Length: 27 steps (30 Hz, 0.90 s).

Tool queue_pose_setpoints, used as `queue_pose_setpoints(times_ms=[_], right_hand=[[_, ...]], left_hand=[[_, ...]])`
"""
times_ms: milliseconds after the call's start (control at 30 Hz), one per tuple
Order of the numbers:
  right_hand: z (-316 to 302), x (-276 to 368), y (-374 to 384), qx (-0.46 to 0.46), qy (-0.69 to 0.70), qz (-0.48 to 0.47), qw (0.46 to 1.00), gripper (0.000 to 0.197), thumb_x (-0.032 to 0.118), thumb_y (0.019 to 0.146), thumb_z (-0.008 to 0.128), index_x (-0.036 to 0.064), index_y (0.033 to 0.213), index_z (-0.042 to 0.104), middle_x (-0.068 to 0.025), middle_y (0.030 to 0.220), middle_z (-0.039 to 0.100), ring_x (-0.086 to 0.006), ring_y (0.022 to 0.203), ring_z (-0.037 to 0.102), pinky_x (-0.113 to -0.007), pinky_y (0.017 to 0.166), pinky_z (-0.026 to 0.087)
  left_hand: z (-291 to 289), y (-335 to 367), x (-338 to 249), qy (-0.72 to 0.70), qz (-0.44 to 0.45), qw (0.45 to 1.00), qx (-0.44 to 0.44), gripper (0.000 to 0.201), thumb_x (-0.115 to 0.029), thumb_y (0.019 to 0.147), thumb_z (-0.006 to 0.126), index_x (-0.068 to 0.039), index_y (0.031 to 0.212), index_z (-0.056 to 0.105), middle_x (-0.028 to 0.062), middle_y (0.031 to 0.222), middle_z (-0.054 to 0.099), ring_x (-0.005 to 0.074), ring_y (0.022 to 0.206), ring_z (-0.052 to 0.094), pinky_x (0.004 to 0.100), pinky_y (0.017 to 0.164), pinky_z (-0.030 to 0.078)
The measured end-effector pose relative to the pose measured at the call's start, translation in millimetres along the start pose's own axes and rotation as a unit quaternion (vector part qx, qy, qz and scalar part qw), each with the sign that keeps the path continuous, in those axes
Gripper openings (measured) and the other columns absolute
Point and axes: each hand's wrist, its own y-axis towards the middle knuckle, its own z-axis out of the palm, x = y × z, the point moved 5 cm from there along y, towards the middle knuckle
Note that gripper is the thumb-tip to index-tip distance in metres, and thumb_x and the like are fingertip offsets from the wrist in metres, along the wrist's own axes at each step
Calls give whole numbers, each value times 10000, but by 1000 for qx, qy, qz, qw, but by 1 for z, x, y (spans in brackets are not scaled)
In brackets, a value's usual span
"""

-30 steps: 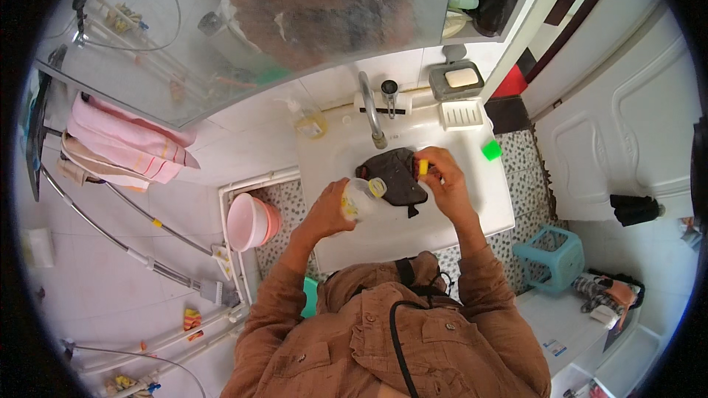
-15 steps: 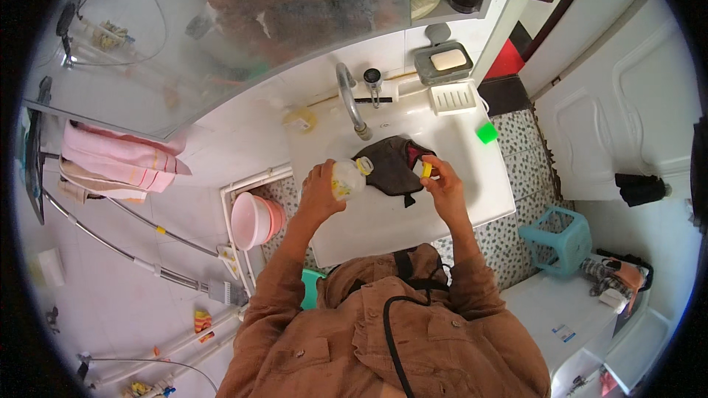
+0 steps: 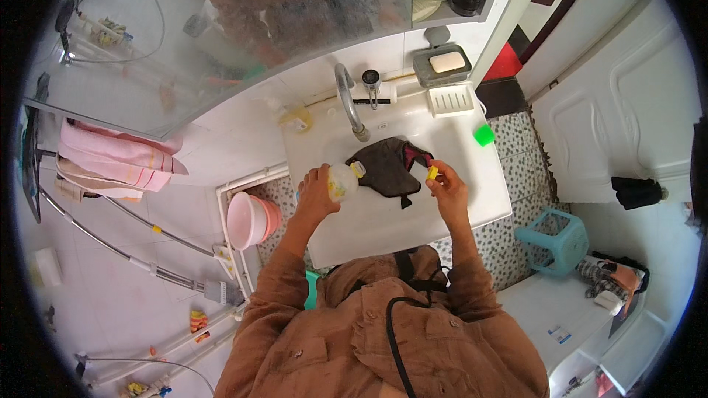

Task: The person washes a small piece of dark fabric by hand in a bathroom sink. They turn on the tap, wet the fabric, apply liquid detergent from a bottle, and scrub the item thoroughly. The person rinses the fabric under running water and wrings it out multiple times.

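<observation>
My left hand (image 3: 315, 197) is closed round a clear bottle (image 3: 341, 183) with yellow marks, tilted so that its neck points right. The neck is over the left edge of a dark grey-brown cloth piece (image 3: 382, 167) with a dark red lining, which lies crumpled in the white washbasin (image 3: 369, 230). Whether liquid leaves the bottle I cannot tell. At the cloth's right side my right hand (image 3: 451, 193) pinches a small yellow bottle cap (image 3: 432, 172) between thumb and fingers.
A curved faucet (image 3: 345, 96) rises behind the cloth. Along the basin's back right are a soap dish (image 3: 419, 66) and a white slatted tray (image 3: 450, 101); a green sponge (image 3: 484, 135) sits on the right rim. Pink basins (image 3: 245, 221) stand at left, a blue stool (image 3: 564, 239) at right.
The yellow cap in my right hand has shifted slightly right, away from the cloth. My left hand and the tilted bottle stay nearly in place; the whole view has shifted a little.
</observation>
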Motion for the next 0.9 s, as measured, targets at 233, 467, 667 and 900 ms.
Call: queue_pose_setpoints(times_ms=[233, 467, 667, 900], right_hand=[[5, -12, 1, 3, -2, -18, 1000, 388, 21, 838, 664, 44, 1218, 589, -26, 1012, 626, -86, 802, 583, -222, 643, 490], [14, -10, -3, 11, -11, -25, 1000, 398, 27, 838, 663, 47, 1227, 579, -19, 1004, 621, -73, 782, 574, -210, 601, 478], [18, -17, -7, 25, 17, 21, 999, 401, 21, 842, 654, 41, 1235, 572, -9, 1013, 623, -67, 793, 572, -208, 610, 478], [8, -21, -8, -4, 42, 42, 998, 386, 15, 846, 646, 50, 1226, 585, -10, 964, 624, -73, 795, 566, -215, 620, 465]], left_hand=[[-3, -13, -7, 2, 8, 1000, -12, 939, -118, 499, 801, -69, 1332, 370, 170, 1252, 474, 376, 1181, 454, 519, 1005, 360], [-18, -22, -17, 10, 10, 999, -31, 947, -111, 482, 808, -76, 1319, 367, 159, 1238, 473, 373, 1169, 456, 519, 998, 360], [-3, -16, -10, 63, 6, 998, 8, 948, -110, 483, 811, -79, 1319, 365, 161, 1231, 469, 376, 1164, 459, 517, 984, 367], [-20, -22, -8, -24, -21, 997, -64, 933, -115, 506, 805, -85, 1323, 356, 162, 1218, 472, 381, 1165, 460, 512, 988, 366]])
